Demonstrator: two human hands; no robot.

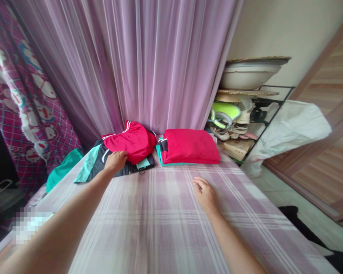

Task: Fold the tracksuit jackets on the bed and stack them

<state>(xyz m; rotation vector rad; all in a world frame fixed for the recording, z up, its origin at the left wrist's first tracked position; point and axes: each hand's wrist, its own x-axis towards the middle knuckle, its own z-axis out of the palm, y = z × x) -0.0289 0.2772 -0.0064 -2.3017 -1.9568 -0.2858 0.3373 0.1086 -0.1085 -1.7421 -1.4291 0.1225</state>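
Note:
My left hand (116, 160) reaches forward, its fingers curled onto the edge of a loose red garment with white stripes (131, 140). That garment lies on a black and teal garment (97, 161). My right hand (205, 193) rests on the pink checked cloth (165, 220) with fingers loosely bent and holds nothing. A neatly folded red garment (190, 150) sits on a teal one at the far middle, just right of the loose pile.
A sheer pink curtain (148, 64) hangs behind the clothes. A patterned magenta cloth (23, 99) hangs at left. At right stands a black rack (263, 106) with a basin, shoes and a box, a white sack (288, 129) and a wooden door (331, 125).

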